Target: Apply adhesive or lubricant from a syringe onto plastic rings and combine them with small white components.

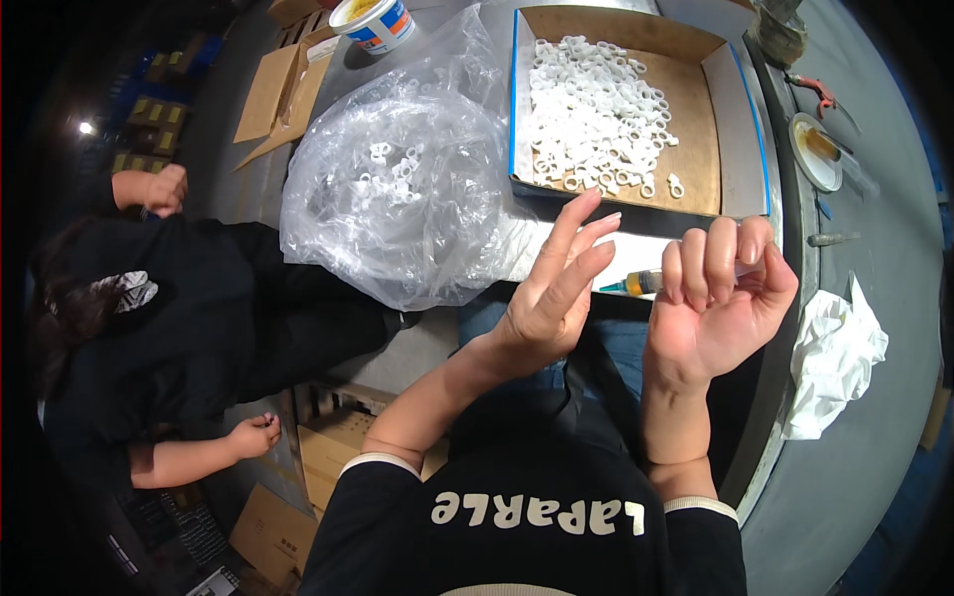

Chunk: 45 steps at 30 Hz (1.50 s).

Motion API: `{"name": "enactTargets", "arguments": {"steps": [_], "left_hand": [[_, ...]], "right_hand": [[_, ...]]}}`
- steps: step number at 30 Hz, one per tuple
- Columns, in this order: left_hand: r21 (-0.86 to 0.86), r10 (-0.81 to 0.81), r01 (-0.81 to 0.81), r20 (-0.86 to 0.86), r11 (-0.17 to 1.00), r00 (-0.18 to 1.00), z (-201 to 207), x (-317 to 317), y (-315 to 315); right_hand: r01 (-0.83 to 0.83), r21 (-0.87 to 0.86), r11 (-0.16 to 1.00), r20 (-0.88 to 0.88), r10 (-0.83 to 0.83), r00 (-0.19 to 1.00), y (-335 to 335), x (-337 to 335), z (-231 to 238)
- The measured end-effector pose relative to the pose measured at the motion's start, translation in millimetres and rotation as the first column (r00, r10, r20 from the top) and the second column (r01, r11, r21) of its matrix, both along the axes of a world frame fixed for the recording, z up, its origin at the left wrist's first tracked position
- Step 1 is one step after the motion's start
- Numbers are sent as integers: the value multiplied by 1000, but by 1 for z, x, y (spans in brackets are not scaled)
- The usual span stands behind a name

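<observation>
My right hand (717, 283) is closed around a syringe (646, 283) of amber liquid with a teal tip. The tip points left toward my left hand (556, 288), whose fingers are stretched out and slightly apart. Nothing shows in the left hand, though its palm side is partly hidden. Just beyond both hands stands a shallow open box (698, 119) with blue edges. Many small white plastic rings (601, 109) with tabs are heaped in it, mostly toward its left. To its left, a clear plastic bag (333, 214) holds more white rings (397, 179).
A white bucket (378, 28) and an open cardboard box (270, 94) are at the far left. At left stands a co-worker (199, 348). On the right surface lie red-handled pliers (820, 91), a white dish (807, 164) and a crumpled tissue (835, 358).
</observation>
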<state>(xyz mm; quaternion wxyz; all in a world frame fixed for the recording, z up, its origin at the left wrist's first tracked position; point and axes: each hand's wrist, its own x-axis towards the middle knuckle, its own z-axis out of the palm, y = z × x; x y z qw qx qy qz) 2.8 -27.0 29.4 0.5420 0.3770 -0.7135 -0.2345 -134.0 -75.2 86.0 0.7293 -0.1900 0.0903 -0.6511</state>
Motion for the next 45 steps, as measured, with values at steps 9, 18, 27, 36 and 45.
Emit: {"name": "enactTargets", "arguments": {"steps": [9, 18, 27, 36, 45], "left_hand": [[-54, -29, 30, 12, 998, 1000, -6, -5, 6], [0, -14, 14, -3, 1000, 1000, -6, -6, 11], [-44, -22, 22, 1, 999, 1000, -7, -7, 11], [-101, 103, -96, 65, 990, 993, 12, 10, -41], [62, 328, -335, 105, 940, 939, 36, 13, -59]], "right_hand": [[-5, -41, 999, -93, 1, 996, 8, 9, -3], [-16, -91, 996, -131, 4, 991, 12, 11, -7], [-87, 4, 996, -25, 87, 996, 0, 2, -12], [-127, 253, 959, 340, 35, 940, -13, -25, -21], [-57, 309, 949, 235, -18, 972, -4, -30, -25]]}}
